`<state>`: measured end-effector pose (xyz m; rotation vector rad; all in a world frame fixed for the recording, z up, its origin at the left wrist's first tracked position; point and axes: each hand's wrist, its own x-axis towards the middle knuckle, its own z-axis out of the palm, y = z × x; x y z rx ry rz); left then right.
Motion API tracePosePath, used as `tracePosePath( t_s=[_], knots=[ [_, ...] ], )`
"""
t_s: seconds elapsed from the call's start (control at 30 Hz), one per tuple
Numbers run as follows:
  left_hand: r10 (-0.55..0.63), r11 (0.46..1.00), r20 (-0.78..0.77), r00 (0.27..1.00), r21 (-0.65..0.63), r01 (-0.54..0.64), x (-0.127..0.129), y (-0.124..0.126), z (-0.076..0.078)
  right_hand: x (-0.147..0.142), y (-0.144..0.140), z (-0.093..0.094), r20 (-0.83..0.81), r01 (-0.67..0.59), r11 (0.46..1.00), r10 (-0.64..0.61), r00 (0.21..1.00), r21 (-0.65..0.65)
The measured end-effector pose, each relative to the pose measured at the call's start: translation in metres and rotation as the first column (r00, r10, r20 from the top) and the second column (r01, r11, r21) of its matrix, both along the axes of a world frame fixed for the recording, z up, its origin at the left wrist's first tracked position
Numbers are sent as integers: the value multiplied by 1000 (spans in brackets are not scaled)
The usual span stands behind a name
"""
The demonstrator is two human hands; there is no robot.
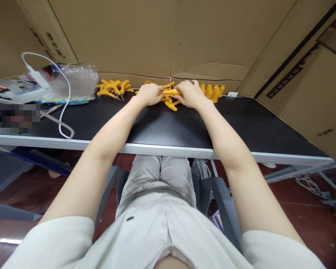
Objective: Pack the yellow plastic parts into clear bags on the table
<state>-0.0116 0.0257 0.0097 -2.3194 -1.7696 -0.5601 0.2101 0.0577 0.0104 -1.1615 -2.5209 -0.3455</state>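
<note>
Both my hands reach to the back of the black table, around a small heap of orange, limb-shaped figures (170, 105). My left hand (149, 94) is closed at the heap's left side, its fingertips against the orange pieces. From the right, my right hand (190, 94) curls its fingers over the same pieces. How many figures each hand holds is hidden by the fingers. Left of my hands lies another pile of orange figures (113, 87), with small metal chains (119, 98) at its front. Beyond my right hand, several orange figures (213, 92) stand close together in rows.
Cardboard panels (168, 41) wall off the table's back and right side. On the left lie a clear plastic bag (81, 80), a white charger (39, 78) and its looping cable (70, 87). A small white piece (232, 94) sits at the back right. The table (240, 123) has a pale metal front edge.
</note>
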Motion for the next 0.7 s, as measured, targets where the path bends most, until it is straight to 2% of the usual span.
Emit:
tracePosePath(
  t_s=[0.07, 0.13, 0.2, 0.27, 0.4, 0.5, 0.53, 0.57, 0.6, 0.7],
  knots=[
    [-1, 999, -11, 1000, 43, 2, 3, -1, -1, 0, 4, -3, -3, 23, 1000, -23, 1000, -18],
    [-21, 999, 6, 1000, 28, 21, 8, -1, 0, 0, 3, -3, -16, 46, 999, -46, 999, 13],
    [-80, 995, 74, 994, -59, 84, 12, -1, 2, -1, -1, 0, -50, 56, 995, -52, 997, 85],
    [-160, 965, 196, 967, -173, 195, 15, -3, 7, -4, -7, 5, -93, 46, 989, -33, 995, 139],
    [-214, 849, 498, 840, -330, 412, 10, -9, 17, -8, -22, 16, -162, 70, 987, -46, 986, 144],
    [-136, 707, 695, 706, -431, 561, -1, -10, 20, 0, -24, 25, -224, 162, 976, -126, 966, 148],
    [-101, 676, 738, 667, -441, 590, -4, -9, 20, 7, -23, 28, -259, 208, 968, -166, 951, 143],
    [-70, 670, 772, 632, -433, 602, -7, -7, 18, 14, -20, 31, -301, 258, 957, -209, 930, 133],
    [-45, 688, 800, 598, -409, 599, -8, -5, 16, 23, -17, 32, -368, 340, 933, -279, 887, 113],
    [0, 807, 880, 475, -280, 520, -11, 5, 10, 58, -3, 31, -546, 549, 836, -456, 703, 8]
  ],
)
